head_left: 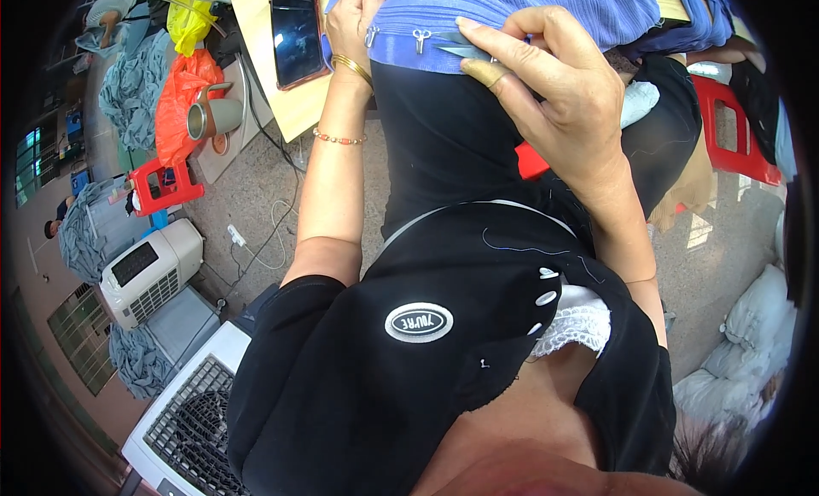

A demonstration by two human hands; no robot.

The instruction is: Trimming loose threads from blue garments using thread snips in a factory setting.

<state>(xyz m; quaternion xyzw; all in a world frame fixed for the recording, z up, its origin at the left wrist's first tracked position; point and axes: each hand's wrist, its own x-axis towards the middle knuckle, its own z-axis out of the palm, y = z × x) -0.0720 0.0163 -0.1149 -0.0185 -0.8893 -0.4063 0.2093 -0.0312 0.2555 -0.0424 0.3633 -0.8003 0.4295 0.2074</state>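
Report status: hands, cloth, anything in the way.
Left hand at cloth, grip unclear. Right hand holding snips, tips near hook. Hooks along cloth's near edge. Phone left of cloth, apparently not blocking.

So my cam's a wide fisheye on my head, left one of the pair, looking down over my black shirt (341,359), pretty close; my fingers (512,52) sit near the top, floor (247,185) showing both sides.
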